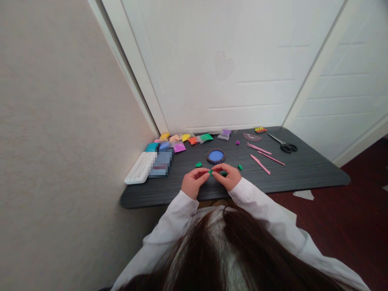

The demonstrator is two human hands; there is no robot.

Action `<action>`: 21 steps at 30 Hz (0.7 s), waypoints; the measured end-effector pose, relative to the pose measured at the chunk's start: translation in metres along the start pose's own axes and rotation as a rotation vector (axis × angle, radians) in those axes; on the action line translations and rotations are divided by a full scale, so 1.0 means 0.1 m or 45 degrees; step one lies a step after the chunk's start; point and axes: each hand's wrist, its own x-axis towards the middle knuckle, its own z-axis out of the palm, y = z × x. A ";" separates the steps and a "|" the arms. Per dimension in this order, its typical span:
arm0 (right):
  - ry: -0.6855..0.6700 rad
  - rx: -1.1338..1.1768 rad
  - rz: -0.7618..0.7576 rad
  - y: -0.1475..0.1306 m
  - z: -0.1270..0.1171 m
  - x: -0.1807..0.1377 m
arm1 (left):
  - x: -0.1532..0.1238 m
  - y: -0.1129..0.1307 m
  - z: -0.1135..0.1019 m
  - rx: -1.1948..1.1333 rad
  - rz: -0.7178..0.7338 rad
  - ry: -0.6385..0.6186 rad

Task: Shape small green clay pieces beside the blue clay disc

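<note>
Between the fingertips of my left hand (194,182) and my right hand (228,176) is a small piece of green clay (210,172), pinched from both sides just above the table's near part. A flat green clay piece (198,165) lies just beyond my left hand. To the right of my right hand sits a short green clay block (240,167). Past my fingers rests a round blue disc (216,156) with a dark brown, beaded-looking rim. Another bit of green shows partly behind my right fingers.
Along the dark table's (182,193) back edge lie several coloured clay packets (179,147). A white case (141,167) and a blurred-out dark box (161,163) stand at the left. Pink modelling tools (260,164), black-handled scissors (286,146) and a small purple piece (237,142) lie toward the right.
</note>
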 end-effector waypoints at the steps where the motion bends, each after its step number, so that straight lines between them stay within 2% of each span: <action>1: 0.003 -0.008 -0.007 0.00 0.00 0.00 | 0.00 0.00 0.00 -0.012 -0.001 -0.002; 21: 0.049 -0.238 -0.160 -0.04 0.00 0.01 | 0.02 0.00 0.00 0.018 -0.030 -0.014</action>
